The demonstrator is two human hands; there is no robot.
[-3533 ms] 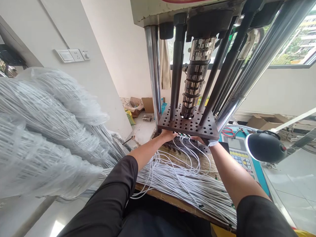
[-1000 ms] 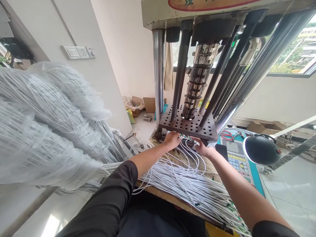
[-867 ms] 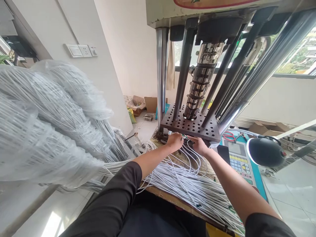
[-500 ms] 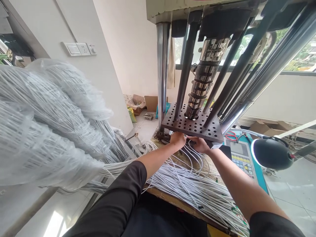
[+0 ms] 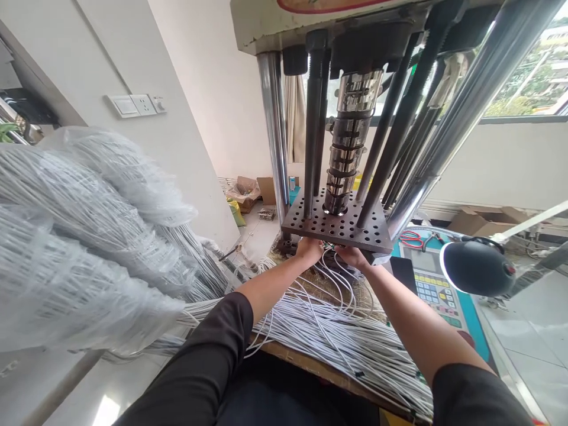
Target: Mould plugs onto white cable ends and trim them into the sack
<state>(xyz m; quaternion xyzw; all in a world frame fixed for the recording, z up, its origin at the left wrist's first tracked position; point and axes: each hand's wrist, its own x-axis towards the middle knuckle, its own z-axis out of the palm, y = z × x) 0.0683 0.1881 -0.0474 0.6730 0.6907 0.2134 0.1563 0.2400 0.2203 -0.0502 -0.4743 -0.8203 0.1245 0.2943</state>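
Both hands reach in under the front edge of a brown perforated press plate (image 5: pixel 350 234). At the left, my left hand (image 5: pixel 311 251) is curled closed, its fingertips hidden beneath the plate; what it grips cannot be made out. My right hand (image 5: pixel 352 255) sits a little to its right, palm side partly showing, with most fingers hidden by the plate. Small green pieces (image 5: pixel 328 244) show in the gap between the hands. From there several white cables (image 5: pixel 339 278) loop down toward the worktop. A thick bundle of white cables (image 5: pixel 310 322) lies across the bench below my forearms.
Plastic-wrapped cable bundles (image 5: pixel 89 236) bulk up at the left. Steel columns (image 5: pixel 273 118) and dark rods flank a segmented metal shaft (image 5: pixel 346 142) above the plate. To the right stand a teal control box (image 5: pixel 465 310), with red-handled pliers (image 5: pixel 410 238) on top, and a black lamp (image 5: pixel 477 266).
The camera view has shifted, so the press appears further left. My hands have drawn slightly apart beneath the plate edge, and green pieces now show between them.
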